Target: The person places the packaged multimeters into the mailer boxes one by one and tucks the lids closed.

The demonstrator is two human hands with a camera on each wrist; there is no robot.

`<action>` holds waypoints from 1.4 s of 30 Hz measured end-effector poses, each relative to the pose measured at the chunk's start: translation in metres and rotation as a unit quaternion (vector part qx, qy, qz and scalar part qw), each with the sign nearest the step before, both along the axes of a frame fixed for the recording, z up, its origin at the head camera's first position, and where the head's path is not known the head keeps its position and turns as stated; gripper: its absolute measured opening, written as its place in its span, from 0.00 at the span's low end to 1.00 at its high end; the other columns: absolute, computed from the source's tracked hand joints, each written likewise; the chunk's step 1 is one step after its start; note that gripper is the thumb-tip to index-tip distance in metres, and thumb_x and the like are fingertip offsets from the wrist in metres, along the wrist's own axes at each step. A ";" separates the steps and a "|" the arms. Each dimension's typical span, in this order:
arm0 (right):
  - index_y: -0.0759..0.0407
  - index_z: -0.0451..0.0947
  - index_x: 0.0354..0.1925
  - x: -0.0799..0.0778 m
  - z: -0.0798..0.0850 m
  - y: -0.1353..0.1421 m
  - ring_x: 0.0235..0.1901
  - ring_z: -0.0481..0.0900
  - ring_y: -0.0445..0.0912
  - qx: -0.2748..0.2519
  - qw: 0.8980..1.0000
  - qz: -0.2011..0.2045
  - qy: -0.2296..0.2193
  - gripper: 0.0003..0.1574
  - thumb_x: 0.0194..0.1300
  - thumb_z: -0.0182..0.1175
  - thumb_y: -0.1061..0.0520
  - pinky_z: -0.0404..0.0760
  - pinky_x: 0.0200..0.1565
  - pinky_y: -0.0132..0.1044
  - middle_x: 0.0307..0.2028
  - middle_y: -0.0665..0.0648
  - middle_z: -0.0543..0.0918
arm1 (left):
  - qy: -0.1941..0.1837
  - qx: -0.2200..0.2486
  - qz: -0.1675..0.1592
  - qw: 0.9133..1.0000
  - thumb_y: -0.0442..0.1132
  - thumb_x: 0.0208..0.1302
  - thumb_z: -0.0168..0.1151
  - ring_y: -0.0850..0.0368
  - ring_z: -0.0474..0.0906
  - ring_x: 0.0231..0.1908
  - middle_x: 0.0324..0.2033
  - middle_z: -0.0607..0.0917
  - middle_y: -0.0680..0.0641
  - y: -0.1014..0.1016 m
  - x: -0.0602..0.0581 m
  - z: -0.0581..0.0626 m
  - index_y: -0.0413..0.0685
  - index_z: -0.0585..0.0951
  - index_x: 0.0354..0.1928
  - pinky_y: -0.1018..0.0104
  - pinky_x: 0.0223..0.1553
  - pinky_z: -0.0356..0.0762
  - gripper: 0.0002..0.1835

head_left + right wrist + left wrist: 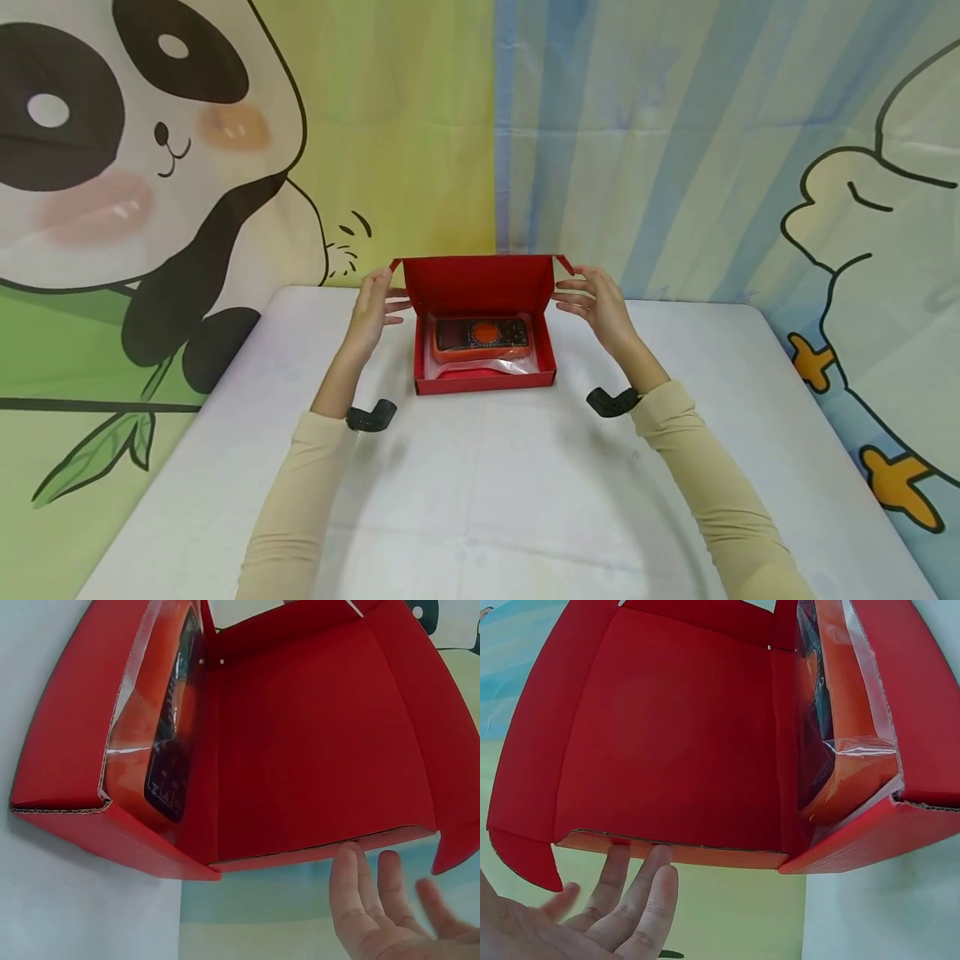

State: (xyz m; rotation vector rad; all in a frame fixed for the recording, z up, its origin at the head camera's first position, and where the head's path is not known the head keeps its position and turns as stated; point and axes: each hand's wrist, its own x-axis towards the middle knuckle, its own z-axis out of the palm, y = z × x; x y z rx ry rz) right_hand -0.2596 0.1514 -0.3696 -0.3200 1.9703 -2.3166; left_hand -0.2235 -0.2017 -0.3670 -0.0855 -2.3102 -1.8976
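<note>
Nearest the person, two pale sleeves [296,500] reached out over the white bench [480,500], and beyond them sat a red box [487,384] with its front wall low and whole. Inside the box lay the meter [486,333], orange-edged with a dark face, wrapped in a clear bag [456,368]. Behind it rose the lid [480,283], standing up, with the left hand [371,310] and right hand [602,308] well apart at its two sides. Their fingers were loosely spread, the tips resting against the left side flap [705,855] and right side flap [300,853], pinching nothing that I could make out. I judged the step in hand to be moving the lid; whichever way it went, the next move seemed to call for light, even pressure from both sides. Farthest off hung a printed curtain [600,125].
</note>
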 end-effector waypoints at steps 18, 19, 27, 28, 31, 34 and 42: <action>0.50 0.50 0.76 0.004 0.016 0.002 0.62 0.70 0.67 0.148 0.986 0.075 0.035 0.37 0.77 0.38 0.38 0.67 0.65 0.55 0.63 0.70 0.66 | 0.031 -0.052 -0.045 0.997 0.58 0.78 0.32 0.30 0.77 0.53 0.60 0.73 0.30 -0.005 -0.001 -0.001 0.51 0.60 0.74 0.38 0.53 0.74 0.31; 0.51 0.51 0.76 0.005 0.015 0.003 0.62 0.70 0.68 0.145 0.986 0.077 0.032 0.37 0.77 0.38 0.39 0.68 0.65 0.55 0.63 0.72 0.66 | 0.030 -0.052 -0.042 0.997 0.58 0.78 0.33 0.31 0.78 0.53 0.60 0.73 0.30 -0.004 -0.001 -0.001 0.50 0.61 0.74 0.38 0.53 0.74 0.31; 0.58 0.59 0.72 0.011 0.010 0.005 0.59 0.71 0.70 0.122 0.990 0.072 0.025 0.35 0.77 0.42 0.41 0.71 0.63 0.55 0.58 0.69 0.71 | 0.025 -0.078 -0.022 0.996 0.60 0.75 0.38 0.34 0.80 0.51 0.55 0.77 0.31 -0.004 0.004 -0.006 0.46 0.67 0.68 0.49 0.47 0.78 0.32; 0.58 0.60 0.72 0.011 0.008 0.005 0.58 0.72 0.69 0.121 0.990 0.071 0.025 0.35 0.77 0.42 0.41 0.72 0.62 0.54 0.57 0.67 0.72 | 0.026 -0.082 -0.019 0.996 0.60 0.75 0.38 0.34 0.80 0.51 0.55 0.78 0.31 -0.004 0.005 -0.007 0.46 0.67 0.68 0.52 0.46 0.78 0.32; 0.58 0.62 0.71 0.012 0.005 0.005 0.57 0.75 0.65 0.110 0.991 0.068 0.023 0.35 0.77 0.43 0.41 0.74 0.61 0.52 0.57 0.65 0.73 | 0.028 -0.080 -0.011 0.996 0.61 0.75 0.39 0.34 0.80 0.50 0.54 0.78 0.30 -0.004 0.007 -0.008 0.46 0.68 0.67 0.58 0.42 0.79 0.32; 0.58 0.63 0.70 0.013 0.002 0.005 0.55 0.78 0.60 0.106 0.992 0.064 0.019 0.34 0.77 0.44 0.41 0.77 0.58 0.48 0.56 0.65 0.74 | 0.026 -0.077 -0.010 0.997 0.60 0.76 0.38 0.34 0.80 0.51 0.55 0.77 0.30 -0.004 0.009 -0.009 0.46 0.69 0.67 0.58 0.42 0.79 0.31; 0.59 0.64 0.69 0.017 -0.002 0.007 0.53 0.80 0.55 0.122 0.991 0.054 0.028 0.34 0.76 0.43 0.40 0.77 0.59 0.47 0.60 0.69 0.72 | 0.016 -0.063 -0.019 0.998 0.59 0.75 0.42 0.35 0.78 0.54 0.57 0.76 0.31 -0.003 0.016 -0.013 0.47 0.68 0.67 0.45 0.49 0.78 0.30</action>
